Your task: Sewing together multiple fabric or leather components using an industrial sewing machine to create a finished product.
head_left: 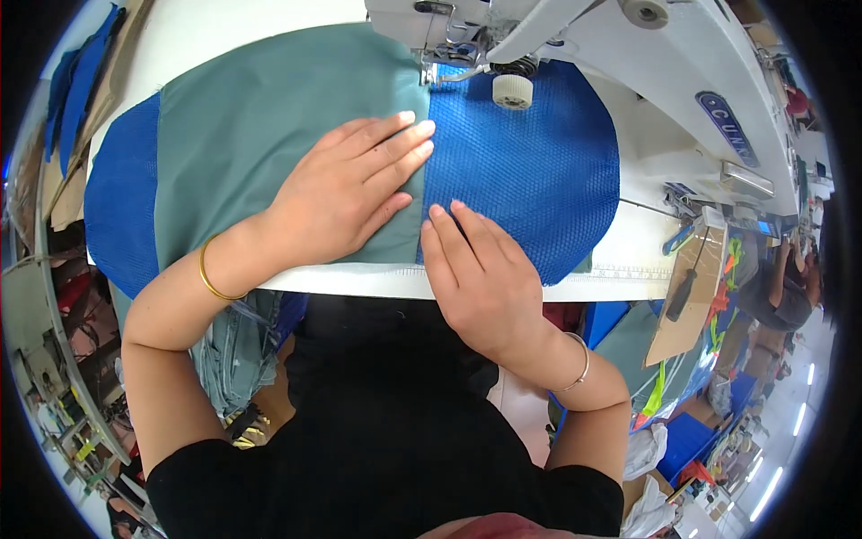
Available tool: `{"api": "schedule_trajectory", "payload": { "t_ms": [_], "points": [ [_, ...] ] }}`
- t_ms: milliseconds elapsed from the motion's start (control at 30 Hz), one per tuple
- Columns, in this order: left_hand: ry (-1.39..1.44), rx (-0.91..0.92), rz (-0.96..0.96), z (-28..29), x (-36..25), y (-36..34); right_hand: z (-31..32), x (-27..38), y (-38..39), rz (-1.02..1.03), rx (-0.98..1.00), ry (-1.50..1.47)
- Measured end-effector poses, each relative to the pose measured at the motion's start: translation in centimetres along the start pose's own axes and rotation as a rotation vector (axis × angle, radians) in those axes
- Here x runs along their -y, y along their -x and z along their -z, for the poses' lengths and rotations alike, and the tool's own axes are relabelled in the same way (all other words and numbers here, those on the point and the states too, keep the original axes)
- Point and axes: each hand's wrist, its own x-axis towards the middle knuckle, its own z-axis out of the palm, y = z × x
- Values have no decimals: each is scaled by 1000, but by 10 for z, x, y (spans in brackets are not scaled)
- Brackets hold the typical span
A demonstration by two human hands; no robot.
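Note:
A rounded fabric piece lies on the white sewing table (583, 289), with a grey-green middle panel (269, 99), a blue end (121, 198) and a textured blue panel (530, 153) on the right. The seam between green and blue runs up to the presser foot (427, 74) of a white sewing machine (673, 99). My left hand (346, 180) rests on the green panel, fingers extended, tips by the seam. My right hand (476, 274) lies lower on the textured blue panel beside the seam, fingers extended. The needle tip is too small to make out.
Blue cut pieces (81, 81) lie at the far left. Grey-green cloth (229, 359) hangs below the table at left. At right are a cardboard piece (678, 332) with a dark screwdriver (684, 295), bright strips (651, 391) and blue bins (691, 440). Another person (781, 296) is farther right.

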Motion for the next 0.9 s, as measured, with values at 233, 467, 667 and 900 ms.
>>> {"api": "schedule_trajectory", "payload": {
  "t_ms": [233, 467, 667, 900],
  "points": [
    [-6, -28, -17, 0, 15, -9, -5, -11, -11, 1, -33, 10],
    [-8, -50, -26, -3, 30, -16, -12, -22, -20, 4, -55, 9],
    [-18, -84, -14, -6, 43, -21, -19, -30, -26, -4, -78, -2],
    [-100, -88, -20, -6, 36, -23, -25, -36, -25, -10, -61, 30]
  ]
}}
